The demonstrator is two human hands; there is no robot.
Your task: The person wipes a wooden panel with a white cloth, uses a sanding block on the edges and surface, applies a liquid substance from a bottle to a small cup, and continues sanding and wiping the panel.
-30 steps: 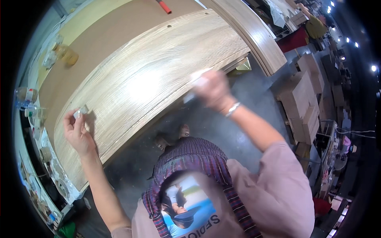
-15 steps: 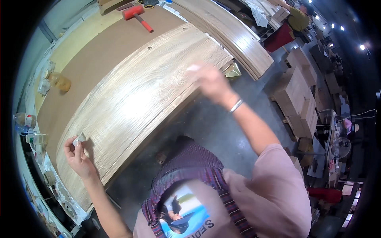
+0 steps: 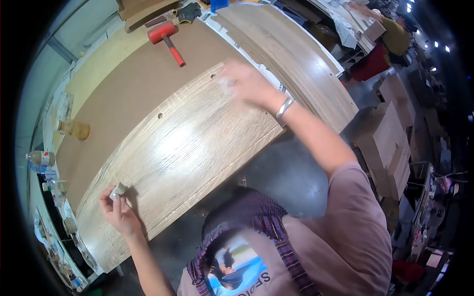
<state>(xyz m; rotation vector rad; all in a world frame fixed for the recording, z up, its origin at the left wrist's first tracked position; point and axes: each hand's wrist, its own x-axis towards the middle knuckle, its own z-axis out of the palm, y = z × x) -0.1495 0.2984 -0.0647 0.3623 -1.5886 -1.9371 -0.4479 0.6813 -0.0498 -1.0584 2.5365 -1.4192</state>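
A long light-oak wood panel (image 3: pixel 187 143) lies across the brown workbench (image 3: pixel 123 93), with two small drilled holes near its far edge. My left hand (image 3: pixel 117 209) pinches a small white piece (image 3: pixel 118 190) against the panel's near left end. My right hand (image 3: pixel 245 84), blurred and wearing a silver bracelet, reaches over the panel's far right corner and holds a small pale object that I cannot make out.
A red-headed mallet (image 3: pixel 167 39) lies on the bench beyond the panel. A second oak panel (image 3: pixel 296 54) lies further right. An amber jar (image 3: pixel 74 129) and a plastic bottle (image 3: pixel 39 160) stand at the left. Cardboard boxes (image 3: pixel 390 143) sit on the floor at the right.
My right hand has travelled from the panel's near right edge up across it to the far corner. My left hand has stayed pinching the white piece. The view has tilted so the mallet shows fully.
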